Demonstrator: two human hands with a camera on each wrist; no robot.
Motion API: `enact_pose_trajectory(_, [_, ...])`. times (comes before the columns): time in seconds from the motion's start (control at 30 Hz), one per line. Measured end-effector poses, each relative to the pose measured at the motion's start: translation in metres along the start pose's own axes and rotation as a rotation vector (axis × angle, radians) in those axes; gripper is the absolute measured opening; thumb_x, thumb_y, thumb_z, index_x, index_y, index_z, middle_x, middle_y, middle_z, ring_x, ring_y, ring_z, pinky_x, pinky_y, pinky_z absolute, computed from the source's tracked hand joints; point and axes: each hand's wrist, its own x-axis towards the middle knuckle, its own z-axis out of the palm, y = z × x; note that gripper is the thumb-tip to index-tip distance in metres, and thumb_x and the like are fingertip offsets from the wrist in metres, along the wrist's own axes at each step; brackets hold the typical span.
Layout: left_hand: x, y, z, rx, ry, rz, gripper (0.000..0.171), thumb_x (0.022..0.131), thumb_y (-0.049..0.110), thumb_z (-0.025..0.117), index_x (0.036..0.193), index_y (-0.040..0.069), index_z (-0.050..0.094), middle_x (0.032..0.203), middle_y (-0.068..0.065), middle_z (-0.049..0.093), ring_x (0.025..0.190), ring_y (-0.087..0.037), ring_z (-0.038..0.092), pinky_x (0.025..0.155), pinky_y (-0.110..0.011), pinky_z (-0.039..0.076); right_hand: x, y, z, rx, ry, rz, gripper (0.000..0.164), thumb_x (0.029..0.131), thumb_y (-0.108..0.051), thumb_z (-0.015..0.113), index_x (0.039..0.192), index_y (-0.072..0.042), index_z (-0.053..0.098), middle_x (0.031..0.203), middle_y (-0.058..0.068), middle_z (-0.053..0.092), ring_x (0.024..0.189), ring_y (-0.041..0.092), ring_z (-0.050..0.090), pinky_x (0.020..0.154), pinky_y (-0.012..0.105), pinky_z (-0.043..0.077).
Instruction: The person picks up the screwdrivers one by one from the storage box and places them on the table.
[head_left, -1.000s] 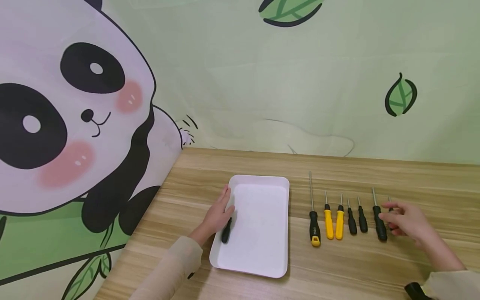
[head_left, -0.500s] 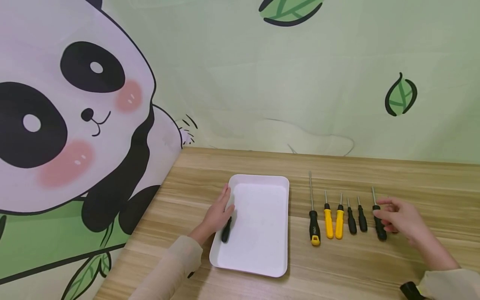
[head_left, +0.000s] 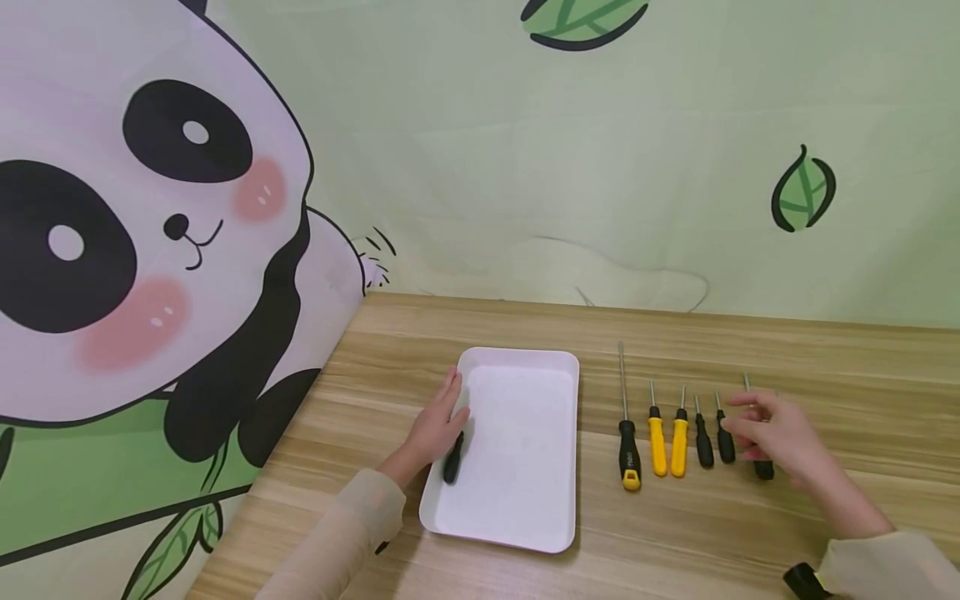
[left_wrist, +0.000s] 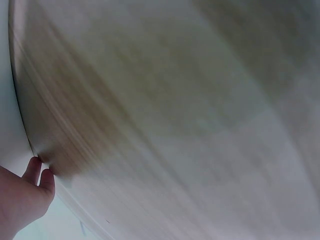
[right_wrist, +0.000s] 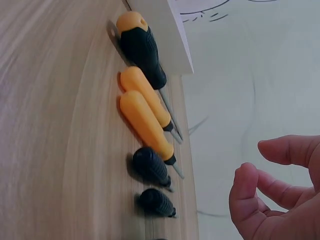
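My left hand (head_left: 433,429) rests along the left rim of a white rectangular tray (head_left: 517,500), fingers straight. Inside that tray, beside the thumb, lies a small black screwdriver (head_left: 453,458). On the right, my right hand (head_left: 783,433) hovers with nothing in it; the right wrist view shows its thumb and fingers apart. Beneath it is a larger black screwdriver (head_left: 763,471), mostly hidden. Its fingertips overlap a small black screwdriver (head_left: 725,446) in the head view, and another small black screwdriver (head_left: 704,450) lies just left of that.
Two yellow-handled screwdrivers (head_left: 678,450) and a long black-and-yellow screwdriver (head_left: 629,454) lie in the row between tray and right hand. Behind the wooden table (head_left: 675,542) hangs a green backdrop (head_left: 637,167) with a panda picture. A black object (head_left: 806,581) shows at the right cuff.
My right hand has moved left, from the right end of the row across the larger black screwdriver to the small black one. The left hand and the tray have stayed put.
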Motion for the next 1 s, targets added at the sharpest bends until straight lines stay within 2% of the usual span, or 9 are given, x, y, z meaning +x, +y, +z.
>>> enact_pose_trajectory(0.3, [0.000, -0.001, 0.001, -0.006, 0.002, 0.012, 0.058, 0.094, 0.025, 0.039, 0.143, 0.008, 0.014, 0.152, -0.003, 0.007, 0.138, -0.020, 0.015, 0.110, -0.042, 0.021, 0.000, -0.010, 0.007, 0.000, -0.028, -0.028, 0.048, 0.087, -0.014, 0.054, 0.124, 0.012, 0.039, 0.082, 0.005, 0.053, 0.060, 0.011, 0.053, 0.056, 0.027, 0.052])
enact_pose_trajectory(0.67, [0.000, -0.002, 0.001, -0.002, 0.018, 0.026, 0.058, 0.094, 0.024, 0.040, 0.143, 0.006, 0.015, 0.152, -0.005, 0.008, 0.138, -0.022, 0.016, 0.109, -0.043, 0.022, 0.003, -0.021, 0.018, 0.057, -0.077, -0.043, 0.047, 0.088, -0.014, 0.053, 0.125, 0.012, 0.039, 0.087, 0.007, 0.052, 0.065, 0.013, 0.054, 0.057, 0.027, 0.052])
enact_pose_trajectory(1.0, [0.000, -0.001, 0.001, -0.011, 0.011, 0.011, 0.058, 0.094, 0.026, 0.040, 0.143, 0.009, 0.014, 0.152, -0.002, 0.008, 0.138, -0.018, 0.015, 0.110, -0.041, 0.020, 0.007, -0.027, 0.029, 0.068, -0.132, -0.069, 0.046, 0.089, -0.015, 0.052, 0.124, 0.011, 0.040, 0.087, 0.010, 0.055, 0.067, 0.013, 0.055, 0.061, 0.029, 0.053])
